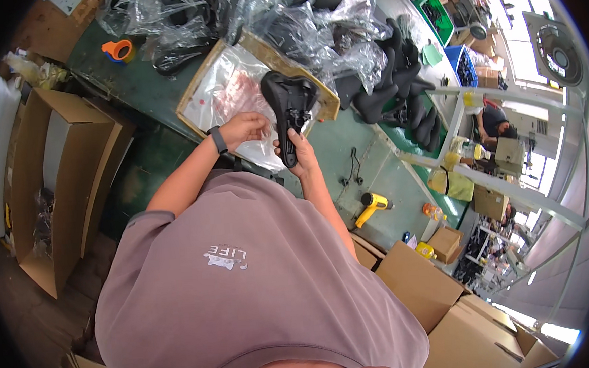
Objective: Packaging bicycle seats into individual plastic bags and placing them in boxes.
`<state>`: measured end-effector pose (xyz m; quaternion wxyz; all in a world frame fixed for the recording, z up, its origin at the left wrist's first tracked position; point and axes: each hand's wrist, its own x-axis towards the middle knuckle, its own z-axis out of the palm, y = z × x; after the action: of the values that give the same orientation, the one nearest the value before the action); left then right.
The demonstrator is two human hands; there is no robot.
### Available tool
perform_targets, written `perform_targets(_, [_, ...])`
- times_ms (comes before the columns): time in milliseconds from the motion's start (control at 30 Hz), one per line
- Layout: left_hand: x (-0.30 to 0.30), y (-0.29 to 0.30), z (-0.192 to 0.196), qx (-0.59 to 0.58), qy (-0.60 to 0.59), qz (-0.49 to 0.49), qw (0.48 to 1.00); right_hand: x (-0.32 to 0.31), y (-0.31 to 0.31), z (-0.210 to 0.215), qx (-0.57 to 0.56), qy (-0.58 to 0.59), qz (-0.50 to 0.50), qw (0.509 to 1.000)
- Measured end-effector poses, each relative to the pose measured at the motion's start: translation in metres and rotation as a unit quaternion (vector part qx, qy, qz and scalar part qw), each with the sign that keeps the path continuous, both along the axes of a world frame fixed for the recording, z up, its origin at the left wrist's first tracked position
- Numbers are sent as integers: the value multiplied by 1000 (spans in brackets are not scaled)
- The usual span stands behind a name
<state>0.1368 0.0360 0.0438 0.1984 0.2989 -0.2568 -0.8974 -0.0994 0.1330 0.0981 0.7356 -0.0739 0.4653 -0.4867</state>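
My right hand is wrapped around the narrow nose of a black bicycle saddle. Its underside, with rails and a clamp, faces up, and the wide end points away from me. Beside it on the left, my left hand has its fingers curled together at a clear plastic bag; how firmly they pinch the film is hard to see. Under both hands is a shallow wooden-edged tray lined with clear bags, some with reddish print.
Plastic-wrapped saddles crowd the bench's far side. Bare black saddles are piled to the right. An orange tape dispenser lies at far left. A yellow heat gun rests at right. Cardboard boxes stand left and near right.
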Motion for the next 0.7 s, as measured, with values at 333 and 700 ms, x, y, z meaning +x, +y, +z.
perform_targets(333, [142, -64, 157, -75, -74, 275, 956, 12, -2, 109, -161, 318, 179, 917])
perform_targets(700, [172, 55, 284, -576, -248, 223, 746, 125, -190, 131, -142, 219, 101, 960])
